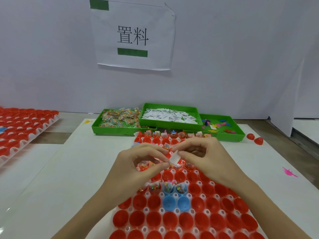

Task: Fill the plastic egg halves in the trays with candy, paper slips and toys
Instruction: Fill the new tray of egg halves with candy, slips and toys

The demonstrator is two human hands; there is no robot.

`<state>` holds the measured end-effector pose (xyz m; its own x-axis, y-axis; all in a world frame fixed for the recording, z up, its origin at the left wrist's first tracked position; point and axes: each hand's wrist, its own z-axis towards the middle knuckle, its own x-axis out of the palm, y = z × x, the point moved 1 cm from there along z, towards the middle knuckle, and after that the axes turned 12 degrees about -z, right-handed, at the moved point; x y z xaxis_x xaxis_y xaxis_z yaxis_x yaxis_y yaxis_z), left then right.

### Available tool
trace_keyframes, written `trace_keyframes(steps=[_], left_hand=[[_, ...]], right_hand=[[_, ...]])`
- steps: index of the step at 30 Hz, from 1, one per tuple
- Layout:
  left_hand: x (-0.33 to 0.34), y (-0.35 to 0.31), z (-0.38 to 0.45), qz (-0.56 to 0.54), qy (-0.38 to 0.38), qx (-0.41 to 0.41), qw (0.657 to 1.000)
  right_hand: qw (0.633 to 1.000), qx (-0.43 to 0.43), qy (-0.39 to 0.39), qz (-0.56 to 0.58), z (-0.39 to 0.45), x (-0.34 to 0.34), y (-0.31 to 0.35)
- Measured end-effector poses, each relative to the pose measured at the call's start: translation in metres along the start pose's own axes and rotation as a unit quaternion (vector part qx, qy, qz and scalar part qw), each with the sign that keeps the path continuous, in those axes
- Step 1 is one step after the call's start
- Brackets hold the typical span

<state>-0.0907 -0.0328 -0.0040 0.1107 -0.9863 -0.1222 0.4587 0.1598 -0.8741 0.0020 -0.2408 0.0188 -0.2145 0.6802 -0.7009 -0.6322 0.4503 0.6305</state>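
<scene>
At the far left of the counter [43,169] lies a white tray of red egg halves [20,128], with one blue half among them at its left edge. A small yellow toy [87,121] sits on the counter just left of three green bins along the far wall. The left bin of candy packets [119,118] holds clear bags of coloured sweets; the middle bin of paper slips [170,114] rests on the edges of its neighbours; the right bin of toys [222,125] holds small bright figures.

In the near middle, the main tray [181,221] carries rows of red egg halves [170,219] and four blue halves [174,202]; the far row and a few others already hold candy and slips. Above it, the left hand [138,163] has its grip closed on what looks like a candy packet, though blur makes that uncertain. The right hand [203,154] pinches a white paper slip [175,158] between thumb and forefinger, the slip held between both hands' fingertips over the tray.

Near the right edge, two loose red egg halves [255,138] lie beside the toy bin, and a pink toy [289,172] lies nearer on the counter.
</scene>
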Motion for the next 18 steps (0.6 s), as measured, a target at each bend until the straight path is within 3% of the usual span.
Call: trace_keyframes(steps=[13, 18], left_hand=[[0.006, 0.000, -0.004, 0.002, -0.028, 0.003, 1.000], [0.004, -0.002, -0.003, -0.002, -0.027, 0.011, 1.000]], right_hand=[[0.996, -0.053, 0.009, 0.078, -0.008, 0.006, 0.012], [0.997, 0.007, -0.073, 0.036, 0.006, -0.019, -0.014]])
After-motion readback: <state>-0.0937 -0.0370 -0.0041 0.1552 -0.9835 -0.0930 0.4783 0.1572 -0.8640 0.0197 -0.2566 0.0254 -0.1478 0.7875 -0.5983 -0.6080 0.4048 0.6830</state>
